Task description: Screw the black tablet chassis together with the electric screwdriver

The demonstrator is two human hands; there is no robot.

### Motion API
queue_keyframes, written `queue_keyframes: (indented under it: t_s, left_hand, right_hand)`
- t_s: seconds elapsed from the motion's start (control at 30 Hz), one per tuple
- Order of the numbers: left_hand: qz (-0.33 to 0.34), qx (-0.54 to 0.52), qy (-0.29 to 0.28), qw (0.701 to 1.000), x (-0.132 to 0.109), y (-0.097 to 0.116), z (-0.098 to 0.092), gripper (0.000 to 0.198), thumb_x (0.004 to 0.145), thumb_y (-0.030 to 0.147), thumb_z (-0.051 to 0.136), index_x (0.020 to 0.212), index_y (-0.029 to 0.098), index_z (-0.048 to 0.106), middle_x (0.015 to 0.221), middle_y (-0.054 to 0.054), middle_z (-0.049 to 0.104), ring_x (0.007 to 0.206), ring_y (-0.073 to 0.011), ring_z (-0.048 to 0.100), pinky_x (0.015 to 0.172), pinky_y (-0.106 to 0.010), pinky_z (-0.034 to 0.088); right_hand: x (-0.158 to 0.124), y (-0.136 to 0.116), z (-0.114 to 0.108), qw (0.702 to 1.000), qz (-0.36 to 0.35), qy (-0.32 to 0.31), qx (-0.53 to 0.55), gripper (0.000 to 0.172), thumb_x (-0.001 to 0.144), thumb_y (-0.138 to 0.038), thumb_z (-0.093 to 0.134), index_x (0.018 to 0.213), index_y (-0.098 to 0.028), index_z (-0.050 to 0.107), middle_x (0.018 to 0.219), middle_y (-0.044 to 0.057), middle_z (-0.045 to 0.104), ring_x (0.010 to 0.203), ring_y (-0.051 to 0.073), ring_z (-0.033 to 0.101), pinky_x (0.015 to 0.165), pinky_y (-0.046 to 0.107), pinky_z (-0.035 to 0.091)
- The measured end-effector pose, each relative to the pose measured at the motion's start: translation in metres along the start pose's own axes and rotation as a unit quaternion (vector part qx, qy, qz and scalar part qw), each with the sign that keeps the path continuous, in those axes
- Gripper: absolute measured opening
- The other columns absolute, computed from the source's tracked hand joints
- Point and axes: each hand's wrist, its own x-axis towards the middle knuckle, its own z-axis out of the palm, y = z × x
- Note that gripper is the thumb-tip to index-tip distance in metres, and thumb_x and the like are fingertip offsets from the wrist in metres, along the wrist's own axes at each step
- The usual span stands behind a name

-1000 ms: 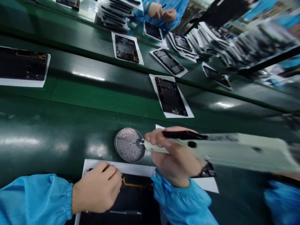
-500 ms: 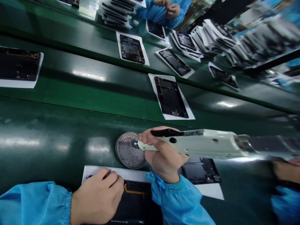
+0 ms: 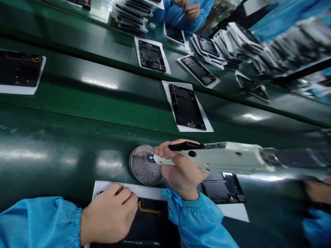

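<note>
The right hand (image 3: 182, 174) is wrapped around a pale electric screwdriver (image 3: 232, 156), whose tip stands over a round metal dish (image 3: 141, 170). The left hand (image 3: 110, 215) curls over the far left corner of a dark panel (image 3: 147, 224); whether its fingers pinch anything, I cannot tell. The panel lies on a white sheet (image 3: 148, 193) toward the near edge of the green bench (image 3: 51, 172), the dish just beyond the sheet's far edge.

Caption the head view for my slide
Right hand grips a screwdriver at a dish, left hand over a black panel.
</note>
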Motion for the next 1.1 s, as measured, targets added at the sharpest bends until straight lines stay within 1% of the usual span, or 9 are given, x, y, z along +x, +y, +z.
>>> queue_keyframes:
  t_s: [0.17, 0.3, 0.4, 0.53, 0.6, 0.67, 0.77, 0.93, 1.1]
  left_hand:
    - [-0.004, -0.005, 0.003, 1.0, 0.0, 0.0, 0.001, 0.02, 0.092, 0.02, 0.055, 0.099, 0.007, 0.069, 0.101, -0.013, 0.064, 0.083, -0.0245, 0.057, 0.071, -0.038, 0.045]
    - [-0.008, -0.004, 0.03, 1.0, -0.002, 0.001, 0.003, 0.021, 0.093, 0.017, 0.052, 0.096, 0.006, 0.07, 0.096, -0.014, 0.065, 0.081, -0.0247, 0.058, 0.071, -0.039, 0.047]
    - [-0.008, -0.007, 0.031, 0.999, -0.004, 0.002, 0.005, 0.024, 0.094, 0.014, 0.047, 0.089, 0.007, 0.07, 0.095, -0.015, 0.066, 0.081, -0.0241, 0.058, 0.071, -0.038, 0.048]
    - [-0.023, -0.017, 0.039, 0.999, -0.005, 0.003, 0.008, 0.027, 0.095, 0.014, 0.046, 0.09, 0.005, 0.071, 0.094, -0.018, 0.066, 0.086, -0.0262, 0.06, 0.076, -0.04, 0.05]
    - [-0.04, -0.014, 0.057, 0.998, -0.005, 0.003, 0.01, 0.026, 0.093, 0.014, 0.048, 0.09, 0.004, 0.072, 0.093, -0.018, 0.065, 0.091, -0.0295, 0.06, 0.08, -0.043, 0.05]
    - [-0.045, -0.014, 0.069, 0.997, -0.005, 0.003, 0.011, 0.026, 0.092, 0.014, 0.05, 0.089, 0.004, 0.072, 0.093, -0.018, 0.065, 0.093, -0.0315, 0.061, 0.081, -0.043, 0.051]
    - [-0.043, -0.02, 0.071, 0.996, -0.004, 0.004, 0.012, 0.024, 0.092, 0.014, 0.051, 0.088, 0.003, 0.072, 0.092, -0.018, 0.065, 0.093, -0.0309, 0.061, 0.081, -0.043, 0.051]
    - [-0.045, -0.024, 0.069, 0.996, -0.005, 0.005, 0.012, 0.022, 0.092, 0.013, 0.053, 0.086, 0.003, 0.071, 0.091, -0.019, 0.065, 0.093, -0.0297, 0.061, 0.082, -0.044, 0.051]
    - [-0.04, -0.02, 0.078, 0.996, -0.005, 0.005, 0.013, 0.023, 0.091, 0.013, 0.052, 0.084, 0.003, 0.072, 0.09, -0.019, 0.065, 0.092, -0.0307, 0.061, 0.081, -0.045, 0.051]
  right_hand:
    - [0.001, -0.001, 0.002, 1.0, -0.005, 0.009, 0.0, 0.018, 0.069, -0.013, 0.064, 0.082, -0.024, 0.069, 0.054, -0.003, 0.054, 0.051, 0.016, 0.05, 0.054, 0.033, 0.045]
    - [-0.008, -0.022, -0.001, 1.0, -0.021, -0.001, -0.001, 0.02, 0.072, -0.015, 0.069, 0.089, -0.025, 0.073, 0.054, -0.003, 0.054, 0.052, 0.016, 0.05, 0.055, 0.033, 0.046]
    - [-0.029, -0.045, -0.004, 0.999, -0.005, -0.042, -0.014, 0.021, 0.077, -0.017, 0.071, 0.095, -0.027, 0.074, 0.057, -0.003, 0.053, 0.054, 0.015, 0.05, 0.055, 0.033, 0.046]
    - [-0.064, -0.065, -0.01, 0.985, 0.086, -0.145, -0.042, 0.026, 0.084, -0.016, 0.066, 0.103, -0.032, 0.072, 0.059, -0.002, 0.053, 0.061, 0.017, 0.054, 0.059, 0.035, 0.049]
    - [-0.075, -0.067, -0.013, 0.973, 0.116, -0.192, -0.047, 0.03, 0.087, -0.014, 0.063, 0.109, -0.033, 0.07, 0.061, -0.001, 0.054, 0.065, 0.019, 0.056, 0.062, 0.037, 0.05]
    - [-0.081, -0.065, -0.015, 0.968, 0.126, -0.21, -0.045, 0.031, 0.088, -0.015, 0.061, 0.112, -0.033, 0.069, 0.062, 0.0, 0.055, 0.066, 0.019, 0.055, 0.063, 0.038, 0.049]
    - [-0.084, -0.06, -0.012, 0.969, 0.125, -0.209, -0.047, 0.029, 0.088, -0.015, 0.062, 0.11, -0.033, 0.069, 0.063, 0.0, 0.054, 0.065, 0.019, 0.055, 0.062, 0.038, 0.05]
    - [-0.088, -0.054, -0.008, 0.979, 0.101, -0.167, -0.051, 0.023, 0.086, -0.016, 0.066, 0.104, -0.03, 0.069, 0.061, -0.002, 0.053, 0.061, 0.017, 0.055, 0.058, 0.035, 0.049]
    - [-0.089, -0.05, -0.013, 0.968, 0.109, -0.219, -0.05, 0.032, 0.086, -0.01, 0.06, 0.11, -0.031, 0.067, 0.065, -0.001, 0.057, 0.066, 0.019, 0.058, 0.062, 0.037, 0.051]
